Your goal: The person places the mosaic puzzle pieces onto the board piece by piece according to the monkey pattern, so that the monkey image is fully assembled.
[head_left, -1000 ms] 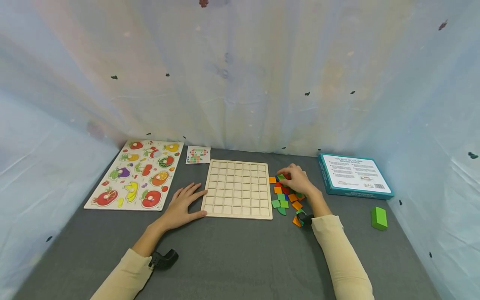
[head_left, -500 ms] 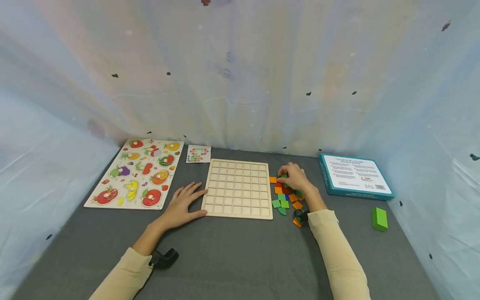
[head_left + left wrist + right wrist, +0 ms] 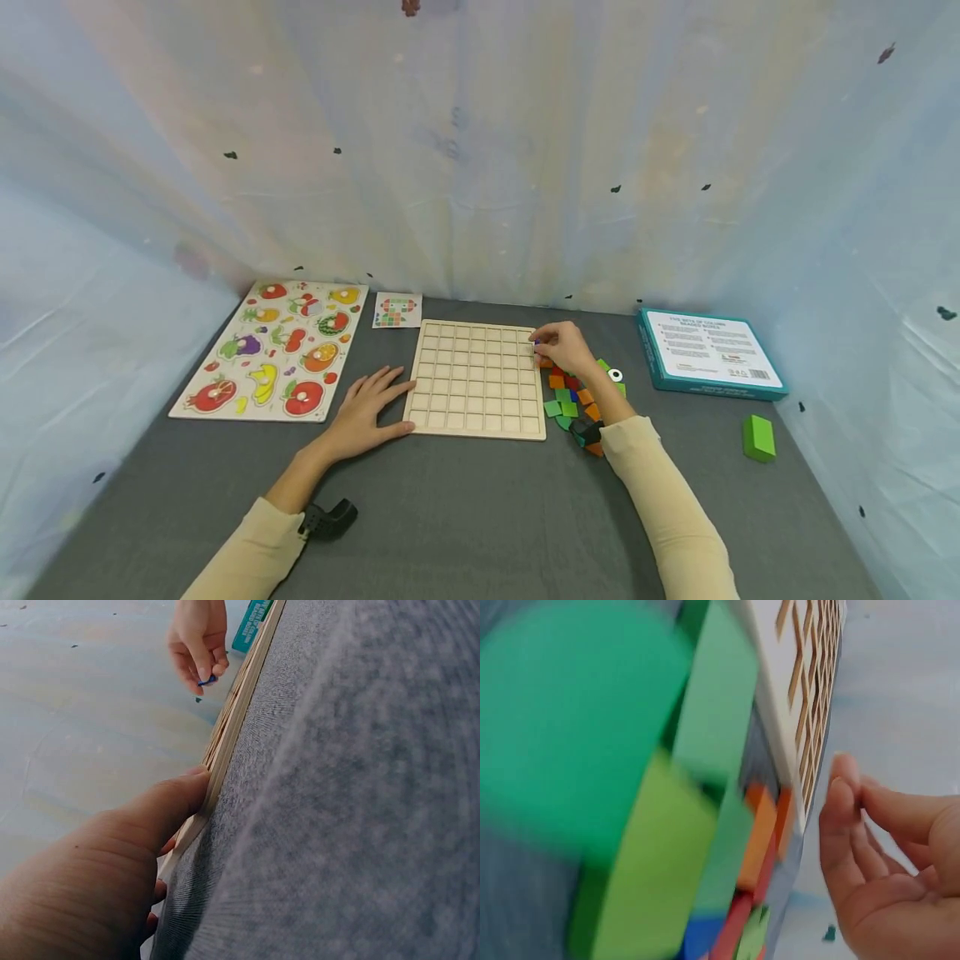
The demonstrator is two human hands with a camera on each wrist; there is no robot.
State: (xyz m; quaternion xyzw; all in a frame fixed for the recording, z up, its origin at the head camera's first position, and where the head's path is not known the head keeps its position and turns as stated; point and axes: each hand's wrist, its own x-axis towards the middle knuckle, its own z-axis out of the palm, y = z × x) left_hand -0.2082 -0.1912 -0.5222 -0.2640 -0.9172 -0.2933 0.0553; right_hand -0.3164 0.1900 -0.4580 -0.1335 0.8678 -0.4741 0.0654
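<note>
A wooden grid board (image 3: 474, 379) with bare square cells lies flat in the middle. My left hand (image 3: 369, 417) rests with fingers spread at its left edge; in the left wrist view the thumb (image 3: 180, 799) touches the board's side. My right hand (image 3: 567, 346) is at the board's upper right edge. Between its thumb and fingertips it pinches a small blue piece (image 3: 208, 680), mostly covered by the fingers. Under and beside the right wrist is a pile of coloured pieces, among them a green tile (image 3: 552, 408) and an orange tile (image 3: 556, 382).
A fruit picture board (image 3: 273, 350) lies at the left, with a small pattern card (image 3: 397, 310) beside it. A teal box (image 3: 712, 350) and a green block (image 3: 759, 437) are at the right. A pale curtain (image 3: 480, 167) hangs behind the grey table.
My right hand has left the pile and moved left to the board's edge with the blue piece. A round white eye piece in the pile has come into view. My left hand stays put.
</note>
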